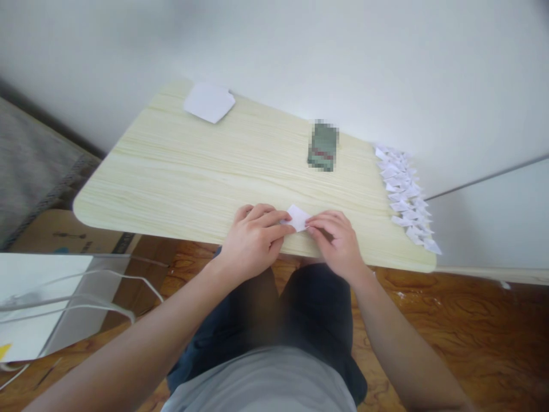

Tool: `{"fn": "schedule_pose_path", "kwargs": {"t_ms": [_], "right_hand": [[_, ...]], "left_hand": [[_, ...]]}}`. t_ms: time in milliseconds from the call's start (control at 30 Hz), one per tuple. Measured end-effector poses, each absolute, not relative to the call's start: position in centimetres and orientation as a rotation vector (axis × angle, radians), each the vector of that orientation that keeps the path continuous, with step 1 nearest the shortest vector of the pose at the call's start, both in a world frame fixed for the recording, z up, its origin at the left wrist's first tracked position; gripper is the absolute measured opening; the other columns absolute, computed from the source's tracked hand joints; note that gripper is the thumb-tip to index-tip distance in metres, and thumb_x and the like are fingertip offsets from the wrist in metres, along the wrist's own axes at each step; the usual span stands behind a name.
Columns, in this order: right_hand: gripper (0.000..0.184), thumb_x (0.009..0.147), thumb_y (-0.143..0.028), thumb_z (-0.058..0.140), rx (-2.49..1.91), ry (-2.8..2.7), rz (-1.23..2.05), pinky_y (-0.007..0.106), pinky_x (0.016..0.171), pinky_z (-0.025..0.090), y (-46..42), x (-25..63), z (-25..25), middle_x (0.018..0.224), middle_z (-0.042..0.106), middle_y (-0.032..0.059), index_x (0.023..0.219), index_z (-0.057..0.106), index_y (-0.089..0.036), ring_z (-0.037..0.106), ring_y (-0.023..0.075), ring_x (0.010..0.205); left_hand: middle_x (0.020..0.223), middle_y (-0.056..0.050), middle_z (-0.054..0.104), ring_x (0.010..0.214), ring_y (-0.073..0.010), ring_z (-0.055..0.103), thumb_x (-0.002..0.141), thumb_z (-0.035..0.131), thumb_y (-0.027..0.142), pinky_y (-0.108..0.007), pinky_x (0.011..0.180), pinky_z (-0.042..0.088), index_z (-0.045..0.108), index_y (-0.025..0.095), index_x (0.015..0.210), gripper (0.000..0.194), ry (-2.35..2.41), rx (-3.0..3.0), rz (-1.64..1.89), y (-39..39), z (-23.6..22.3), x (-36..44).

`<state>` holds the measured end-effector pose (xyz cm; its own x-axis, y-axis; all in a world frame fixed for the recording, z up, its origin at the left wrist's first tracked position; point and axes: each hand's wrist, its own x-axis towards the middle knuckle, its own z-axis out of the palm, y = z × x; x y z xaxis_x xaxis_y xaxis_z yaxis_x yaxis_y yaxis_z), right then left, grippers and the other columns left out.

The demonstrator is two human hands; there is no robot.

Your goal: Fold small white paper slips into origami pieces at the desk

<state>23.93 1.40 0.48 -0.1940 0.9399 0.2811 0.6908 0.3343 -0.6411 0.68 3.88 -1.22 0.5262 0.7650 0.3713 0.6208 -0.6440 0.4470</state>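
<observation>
A small folded piece of white paper (297,218) is between my hands near the front edge of the pale wood-grain table (206,166). My left hand (256,236) has its thumb and fingertips on the paper's left side. At the right corner of the paper, my right hand (337,239) pinches it between thumb and index finger. Folded white paper shapes (405,194) stand in packed rows along the table's right end. Toward the back left lies a stack of white paper sheets (209,103).
A blurred-out green rectangular item (323,146) lies near the table's back edge, by the white wall (274,51). Left of the table are a cardboard box (81,232) and a white surface (47,297) with white cables (98,274). The floor (472,326) has a wood pattern.
</observation>
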Motion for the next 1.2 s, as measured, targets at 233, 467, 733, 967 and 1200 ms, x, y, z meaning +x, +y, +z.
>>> {"fn": "schedule_pose_path", "kwargs": {"t_ms": [233,467,733,967,1200], "right_hand": [[0.010,0.098,-0.029,0.067,-1.511,-1.962,0.411,0.044,0.093,0.047,2.4,23.3,0.3,0.095,0.075,0.0044,0.095,0.076,-0.025,0.064,0.0244,0.096],[0.008,0.096,-0.029,0.068,-1.665,-1.939,0.298,0.044,0.090,0.044,2.2,22.3,-0.1,0.095,0.072,0.0051,0.091,0.071,-0.024,0.060,0.0264,0.099],[0.010,0.096,-0.029,0.067,-1.737,-1.861,0.177,0.045,0.087,0.042,1.5,21.3,-0.6,0.092,0.070,0.0056,0.087,0.068,-0.024,0.058,0.0276,0.096],[0.010,0.095,-0.027,0.066,-1.761,-1.824,0.136,0.045,0.086,0.041,1.4,20.8,-0.7,0.092,0.069,0.0062,0.086,0.066,-0.024,0.057,0.0284,0.096],[0.010,0.096,-0.030,0.068,-1.761,-1.852,0.134,0.043,0.086,0.040,1.3,21.2,-0.9,0.096,0.070,0.0064,0.089,0.067,-0.024,0.057,0.0284,0.099]], "left_hand": [[0.130,0.001,0.074,0.119,-0.0287,0.061,0.097,0.056,0.018,-0.051,0.101,0.039,0.080,0.034,0.108,0.031,1.140,2.506,0.807,3.9,-1.1,0.7],[0.129,0.001,0.075,0.120,-0.0290,0.061,0.096,0.059,0.019,-0.052,0.102,0.039,0.081,0.033,0.105,0.028,1.150,2.477,0.825,3.9,-1.2,0.7],[0.126,0.003,0.076,0.120,-0.0289,0.060,0.097,0.060,0.021,-0.051,0.103,0.040,0.081,0.033,0.103,0.025,1.162,2.478,0.840,3.8,-1.3,0.8],[0.124,0.001,0.077,0.119,-0.0295,0.061,0.096,0.061,0.022,-0.051,0.102,0.040,0.081,0.032,0.103,0.024,1.162,2.478,0.829,3.7,-1.2,0.9],[0.124,0.000,0.076,0.119,-0.0278,0.061,0.096,0.061,0.020,-0.049,0.102,0.042,0.081,0.031,0.104,0.024,1.155,2.499,0.840,3.6,-1.1,1.0]]}}
